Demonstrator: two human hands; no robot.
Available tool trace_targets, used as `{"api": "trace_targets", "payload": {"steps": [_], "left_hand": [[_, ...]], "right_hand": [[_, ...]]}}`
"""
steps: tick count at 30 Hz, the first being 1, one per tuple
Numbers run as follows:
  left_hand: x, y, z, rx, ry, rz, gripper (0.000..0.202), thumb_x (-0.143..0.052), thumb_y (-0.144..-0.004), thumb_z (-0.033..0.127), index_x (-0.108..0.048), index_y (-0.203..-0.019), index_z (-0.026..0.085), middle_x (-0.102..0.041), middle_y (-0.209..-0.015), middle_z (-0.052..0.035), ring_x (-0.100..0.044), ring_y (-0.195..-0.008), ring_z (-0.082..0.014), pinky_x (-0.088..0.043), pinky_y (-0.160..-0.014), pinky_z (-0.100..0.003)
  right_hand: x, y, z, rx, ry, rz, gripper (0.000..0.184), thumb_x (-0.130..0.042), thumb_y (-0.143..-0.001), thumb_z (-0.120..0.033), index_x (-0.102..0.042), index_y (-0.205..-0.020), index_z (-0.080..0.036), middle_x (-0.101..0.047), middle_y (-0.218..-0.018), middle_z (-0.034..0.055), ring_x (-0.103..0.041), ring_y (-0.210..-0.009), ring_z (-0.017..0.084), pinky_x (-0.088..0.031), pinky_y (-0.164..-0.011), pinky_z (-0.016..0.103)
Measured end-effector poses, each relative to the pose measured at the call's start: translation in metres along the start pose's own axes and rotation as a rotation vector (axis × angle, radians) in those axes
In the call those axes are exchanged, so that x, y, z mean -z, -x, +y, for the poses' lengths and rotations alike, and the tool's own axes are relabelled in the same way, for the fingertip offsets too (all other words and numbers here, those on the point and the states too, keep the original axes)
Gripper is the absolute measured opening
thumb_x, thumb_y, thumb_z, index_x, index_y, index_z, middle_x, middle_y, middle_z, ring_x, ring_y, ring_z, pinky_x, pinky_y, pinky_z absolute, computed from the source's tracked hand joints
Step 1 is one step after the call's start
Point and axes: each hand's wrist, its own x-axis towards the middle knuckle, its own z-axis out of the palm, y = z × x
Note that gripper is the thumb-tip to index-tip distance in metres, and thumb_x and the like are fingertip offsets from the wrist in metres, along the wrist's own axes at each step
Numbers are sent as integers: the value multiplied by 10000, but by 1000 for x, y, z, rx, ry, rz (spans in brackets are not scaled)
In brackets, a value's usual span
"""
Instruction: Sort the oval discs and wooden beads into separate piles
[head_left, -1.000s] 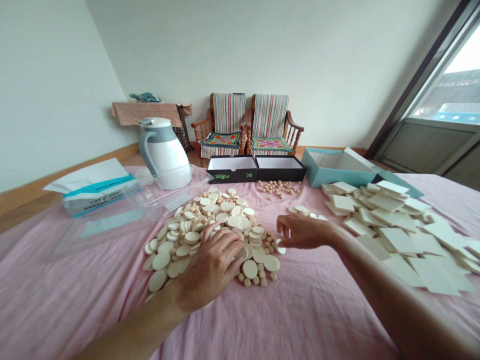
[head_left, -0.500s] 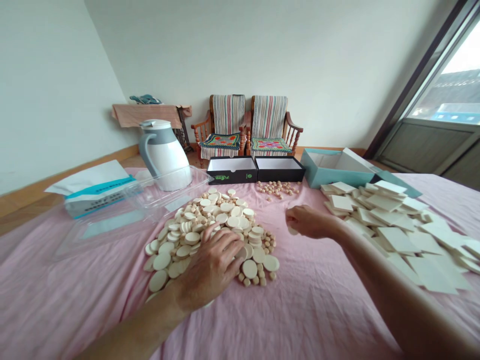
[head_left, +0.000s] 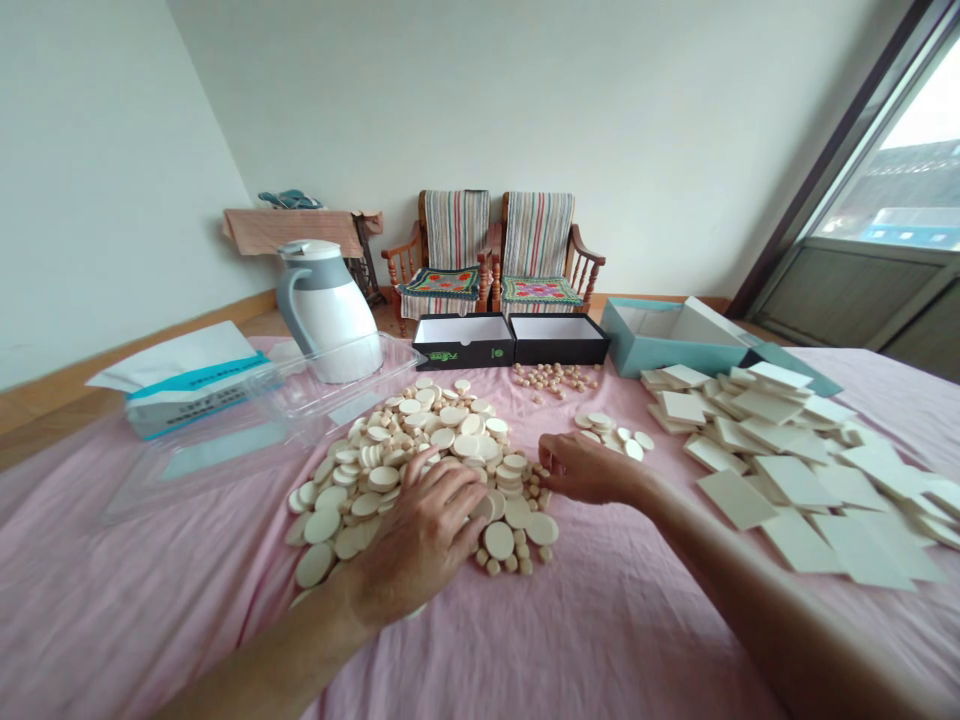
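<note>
The left hand (head_left: 421,532) lies spread on pale round wooden discs (head_left: 499,540); I can't tell if the right hand (head_left: 582,469) holds anything.

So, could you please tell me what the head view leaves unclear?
In the head view:
Whether the right hand holds anything: hidden by its fingers.
Part of the disc pile under the left hand: covered by that hand.
Print on the tissue pack: blurred.
Left forearm: cut off by the bottom edge.
</note>
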Motion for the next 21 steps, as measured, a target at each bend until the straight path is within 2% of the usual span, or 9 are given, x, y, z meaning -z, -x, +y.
{"api": "trace_targets", "payload": {"steps": [3, 7, 13, 16, 18, 21], "left_hand": [[0, 0, 0, -2, -4, 3, 177, -527, -892, 209, -624, -1040, 204, -654, -1043, -40, -571, -1029, -191, -207, -1117, -502], [0, 0, 0, -5, -5, 11, 181, -535, -885, 208, -628, -1039, 205, -653, -1042, -46, -571, -1025, -198, -253, -1096, -491], [-1, 2, -1, 13, -7, -17, 208, -549, -875, 212, -613, -1073, 212, -645, -1069, -45, -561, -1056, -203, -220, -1114, -502], [0, 3, -1, 25, 1, -25, 202, -531, -885, 216, -610, -1071, 214, -645, -1067, -42, -560, -1053, -205, -221, -1108, -511], [0, 3, -1, 23, 3, -19, 195, -525, -889, 219, -613, -1063, 212, -646, -1061, -43, -563, -1046, -206, -224, -1108, -512], [0, 3, -1, 7, -4, -7, 191, -532, -884, 216, -619, -1054, 207, -646, -1056, -49, -566, -1044, -208, -240, -1109, -502]], "right_hand": [[-2, -1, 3, 15, 6, 18, 146, -536, -761, -215, -613, -870, -156, -679, -851, 90, -595, -754, 186, -337, -589, 252], [5, -14, 16, -22, -24, 39, 120, -534, -718, -147, -615, -805, -164, -672, -798, 60, -580, -704, 155, -330, -572, 229], [9, -56, 44, -217, 28, 322, 209, -471, -723, -81, -616, -865, -133, -663, -812, 85, -574, -740, 169, -315, -588, 241], [9, -58, 44, -196, -23, 399, 269, -444, -737, -77, -615, -937, -134, -662, -821, 72, -573, -748, 159, -334, -612, 235], [9, -50, 39, -97, -92, 321, 245, -474, -716, -84, -630, -894, -147, -664, -812, 50, -574, -734, 145, -358, -621, 222], [7, -33, 28, 58, -153, 57, 181, -547, -683, -125, -647, -827, -170, -670, -814, 29, -584, -722, 139, -378, -605, 213]]}}
